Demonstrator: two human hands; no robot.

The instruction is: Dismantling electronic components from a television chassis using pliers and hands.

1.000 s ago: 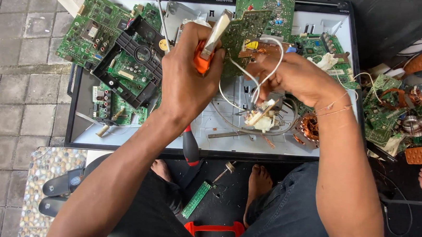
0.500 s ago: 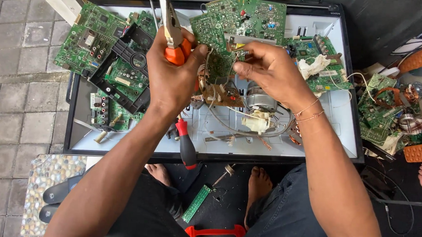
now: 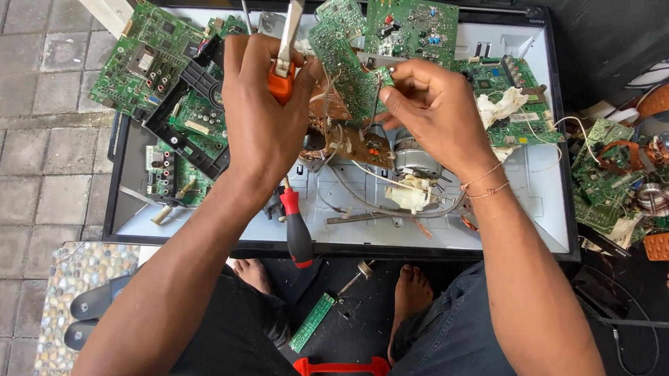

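My left hand (image 3: 265,119) is closed around an orange-handled tool (image 3: 284,63), its pale metal end pointing up and away from me. My right hand (image 3: 437,113) pinches the edge of a green circuit board (image 3: 349,63) between thumb and fingertips, holding it tilted just above the clutter; the two hands are near each other, with the board between them. Beneath them a brown board (image 3: 360,142) with loose white wires rests on the pale flat panel (image 3: 533,191) that serves as my worktop. A red-and-black screwdriver (image 3: 296,228) lies at the panel's near edge, below my left wrist. More green boards are spread over the panel's left and far side (image 3: 139,56). On the dark floor by my bare feet lies a narrow green strip (image 3: 312,322).
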